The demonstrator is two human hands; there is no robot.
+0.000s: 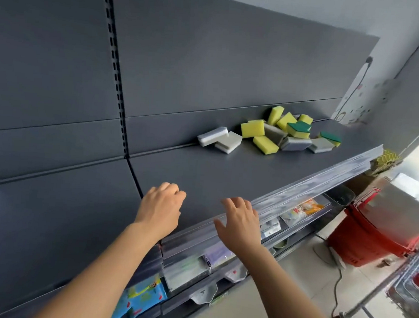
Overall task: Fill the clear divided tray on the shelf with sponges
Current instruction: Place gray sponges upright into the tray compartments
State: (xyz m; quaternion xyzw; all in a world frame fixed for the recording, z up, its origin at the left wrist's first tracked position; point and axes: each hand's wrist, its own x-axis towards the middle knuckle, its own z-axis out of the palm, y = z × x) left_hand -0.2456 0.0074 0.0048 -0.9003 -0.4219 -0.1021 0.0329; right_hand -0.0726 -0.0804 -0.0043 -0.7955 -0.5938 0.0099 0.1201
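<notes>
Sponges (252,128) lie in a loose heap at the back of the shelf (202,173), toward its right end, some flat, some tipped against each other. Yellow ones, a few green-topped (299,129), and grey-white blocks (212,136) at the heap's left edge.

Clear tray: not made out with certainty. A clear strip (314,182) runs along the shelf's front edge; cannot tell if it belongs to the tray.

Left hand (160,207) hovers over the shelf front, fingers loosely curled, nothing in it. Right hand (239,224) is just beside it over the clear strip, fingers spread, also holding nothing. Both are well apart from the heap.

Handling, as judged: foam blocks, very light, soft and springy, not fragile and not slippery. The scouring faces are likely rough and give good hold. Pinch across the two long sides, thumb against fingers; a light squeeze suffices. Several could probably go in one grab. Leaning ones may topple when a neighbour is lifted.
</notes>
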